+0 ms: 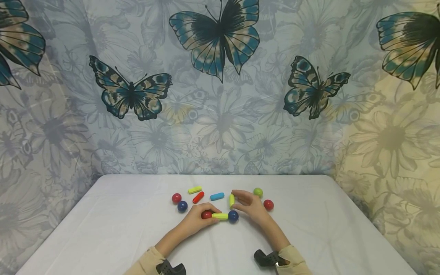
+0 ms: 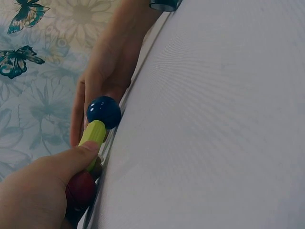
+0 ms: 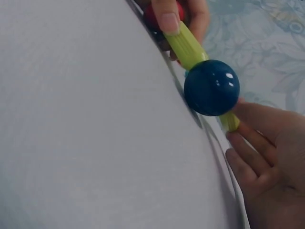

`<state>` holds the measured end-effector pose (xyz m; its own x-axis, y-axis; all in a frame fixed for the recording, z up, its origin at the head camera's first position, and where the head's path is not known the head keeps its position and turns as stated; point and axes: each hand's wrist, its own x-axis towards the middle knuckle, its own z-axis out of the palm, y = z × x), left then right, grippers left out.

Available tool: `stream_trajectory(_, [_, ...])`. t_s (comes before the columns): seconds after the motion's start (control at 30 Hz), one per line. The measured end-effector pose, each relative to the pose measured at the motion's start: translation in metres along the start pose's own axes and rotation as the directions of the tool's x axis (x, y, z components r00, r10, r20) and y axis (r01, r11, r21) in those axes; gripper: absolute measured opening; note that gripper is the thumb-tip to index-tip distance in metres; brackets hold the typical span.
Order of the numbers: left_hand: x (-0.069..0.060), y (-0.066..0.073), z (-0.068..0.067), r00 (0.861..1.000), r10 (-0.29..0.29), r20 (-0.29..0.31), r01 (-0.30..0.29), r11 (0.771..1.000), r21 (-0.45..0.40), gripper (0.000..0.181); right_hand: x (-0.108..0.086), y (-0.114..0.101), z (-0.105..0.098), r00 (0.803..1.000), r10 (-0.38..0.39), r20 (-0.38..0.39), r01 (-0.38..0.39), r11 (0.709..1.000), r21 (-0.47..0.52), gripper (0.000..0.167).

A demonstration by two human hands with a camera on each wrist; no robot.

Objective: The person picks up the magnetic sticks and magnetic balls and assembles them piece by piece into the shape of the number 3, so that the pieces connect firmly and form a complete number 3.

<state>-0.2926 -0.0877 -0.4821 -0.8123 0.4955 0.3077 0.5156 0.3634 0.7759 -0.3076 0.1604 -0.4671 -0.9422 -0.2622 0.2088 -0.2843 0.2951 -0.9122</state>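
Observation:
My left hand (image 1: pixel 203 214) grips a yellow-green rod (image 2: pixel 93 136) and the red ball (image 1: pixel 207 214) at its near end, thumb laid along the rod. On the rod's other end sits a dark blue ball (image 3: pixel 212 88). Past that ball, my right hand (image 1: pixel 252 205) pinches a second yellow-green rod (image 1: pixel 232 200) with thumb and fingertips. In the right wrist view the blue ball partly hides this rod; whether the two touch cannot be made out.
Left of the hands lie a red ball (image 1: pixel 177 198), a blue ball (image 1: pixel 182 206), a yellow-green rod (image 1: pixel 194 190) and a red rod (image 1: pixel 198 197). A light-blue rod (image 1: pixel 217 196) lies between the hands. Beyond the right hand are a green ball (image 1: pixel 258 192) and a red ball (image 1: pixel 269 205).

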Motion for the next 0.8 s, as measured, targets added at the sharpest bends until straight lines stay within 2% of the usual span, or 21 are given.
stream_trajectory(0.1, [0.0002, 0.0003, -0.0001, 1.0, -0.012, 0.003, 0.012, 1.0, -0.003, 0.023, 0.0001, -0.0002, -0.0024, 1.0, 0.016, -0.001, -0.016, 0.999, 0.038, 0.054])
stream_trajectory(0.27, [0.0001, 0.0008, -0.0002, 1.0, -0.015, 0.006, 0.015, 1.0, -0.005, 0.023, -0.0006, 0.001, -0.0058, 0.999, -0.006, 0.035, 0.003, 0.998, 0.065, 0.054])
stream_trajectory(0.8, [0.0004, 0.0018, 0.0, 1.0, -0.01, -0.005, 0.01, 1.0, -0.004, 0.021, -0.0018, 0.0023, -0.0079, 0.995, -0.027, 0.096, 0.021, 0.998, 0.058, 0.054])
